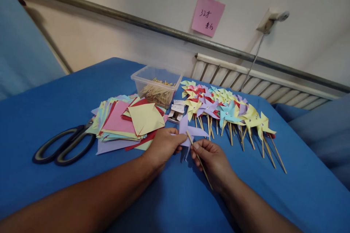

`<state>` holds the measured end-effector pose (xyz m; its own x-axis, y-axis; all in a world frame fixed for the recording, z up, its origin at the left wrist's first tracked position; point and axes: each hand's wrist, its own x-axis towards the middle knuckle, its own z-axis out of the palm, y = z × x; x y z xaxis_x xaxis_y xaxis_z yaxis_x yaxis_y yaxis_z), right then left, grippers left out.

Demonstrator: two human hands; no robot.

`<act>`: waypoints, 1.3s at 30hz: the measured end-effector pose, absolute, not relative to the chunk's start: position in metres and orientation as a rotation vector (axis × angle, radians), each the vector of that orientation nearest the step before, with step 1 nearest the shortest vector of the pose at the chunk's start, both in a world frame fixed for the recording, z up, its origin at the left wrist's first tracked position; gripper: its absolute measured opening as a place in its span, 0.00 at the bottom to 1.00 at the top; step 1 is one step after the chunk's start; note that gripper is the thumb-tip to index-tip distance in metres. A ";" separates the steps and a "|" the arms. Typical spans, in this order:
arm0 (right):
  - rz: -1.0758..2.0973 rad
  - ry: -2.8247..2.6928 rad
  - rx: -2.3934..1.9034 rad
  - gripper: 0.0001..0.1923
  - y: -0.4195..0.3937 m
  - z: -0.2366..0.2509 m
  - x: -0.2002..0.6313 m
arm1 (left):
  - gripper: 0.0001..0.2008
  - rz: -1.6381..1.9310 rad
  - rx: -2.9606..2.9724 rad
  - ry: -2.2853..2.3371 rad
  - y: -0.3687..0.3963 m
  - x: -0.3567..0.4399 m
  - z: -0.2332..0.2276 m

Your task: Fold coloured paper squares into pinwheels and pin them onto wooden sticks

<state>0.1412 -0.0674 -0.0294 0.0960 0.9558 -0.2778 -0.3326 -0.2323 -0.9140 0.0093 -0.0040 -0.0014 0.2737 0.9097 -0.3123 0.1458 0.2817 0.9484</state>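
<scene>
My left hand (164,145) pinches a purple paper pinwheel (193,131) between thumb and fingers, its blades spread toward the right. Closed around a thin wooden stick (203,169) is my right hand (212,160); the stick's upper end lies against the pinwheel's middle and its lower end slants down to the right. Whether a pin joins the two is too small to tell. Just beyond the hands stands a small open box (176,112) with white flaps. Left of it lies a pile of coloured paper squares (120,120), a yellow sheet (146,118) on top.
Large dark-handled scissors (68,143) lie at the pile's left. A clear plastic tub (140,83) holds many sticks (157,93). Several finished pinwheels (226,113) lie in rows at the right on the blue cloth (90,196). A radiator (226,74) and metal rail run along the wall behind.
</scene>
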 end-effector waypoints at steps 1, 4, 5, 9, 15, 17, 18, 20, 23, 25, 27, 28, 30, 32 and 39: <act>1.423 -0.733 -1.208 0.15 -0.067 -0.029 0.141 | 0.09 0.719 1.179 1.188 -0.004 0.009 -0.001; 1.422 -0.735 -1.211 0.16 -0.068 -0.028 0.141 | 0.09 0.710 1.182 1.200 -0.004 0.009 -0.002; 1.419 -0.735 -1.213 0.16 -0.068 -0.028 0.140 | 0.09 0.706 1.185 1.202 -0.003 0.009 -0.002; 1.421 -0.735 -1.219 0.15 -0.068 -0.029 0.140 | 0.09 0.701 1.174 1.206 -0.003 0.010 -0.002; 1.424 -0.746 -1.225 0.16 -0.067 -0.029 0.141 | 0.09 0.713 1.161 1.205 -0.004 0.009 -0.003; 1.425 -0.746 -1.225 0.17 -0.067 -0.029 0.141 | 0.10 0.728 1.154 1.199 -0.003 0.009 -0.004; 1.429 -0.745 -1.228 0.17 -0.067 -0.029 0.141 | 0.10 0.735 1.155 1.196 -0.003 0.008 -0.005; 1.436 -0.745 -1.234 0.17 -0.067 -0.029 0.141 | 0.10 0.747 1.157 1.189 -0.002 0.008 -0.006; 1.434 -0.754 -1.240 0.17 -0.067 -0.029 0.142 | 0.10 0.765 1.143 1.191 -0.001 0.007 -0.006; 1.428 -0.760 -1.244 0.16 -0.067 -0.030 0.142 | 0.11 0.768 1.137 1.202 0.000 0.007 -0.005; 1.425 -0.765 -1.248 0.17 -0.067 -0.030 0.142 | 0.10 0.766 1.138 1.204 0.000 0.008 -0.004; 1.424 -0.767 -1.251 0.17 -0.067 -0.030 0.142 | 0.10 0.765 1.138 1.203 0.000 0.008 -0.004; 1.425 -0.766 -1.254 0.17 -0.068 -0.029 0.141 | 0.10 0.762 1.134 1.200 0.000 0.008 -0.004; 1.426 -0.760 -1.260 0.17 -0.068 -0.028 0.141 | 0.10 0.762 1.135 1.199 0.000 0.008 -0.004; 1.418 -0.756 -1.264 0.17 -0.068 -0.029 0.141 | 0.09 0.762 1.131 1.204 0.000 0.008 -0.005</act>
<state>0.1411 -0.0683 -0.0285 0.1008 0.9501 -0.2953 -0.2846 -0.2569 -0.9236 0.0079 0.0000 -0.0050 0.2359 0.9187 -0.3169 0.1064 0.2997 0.9481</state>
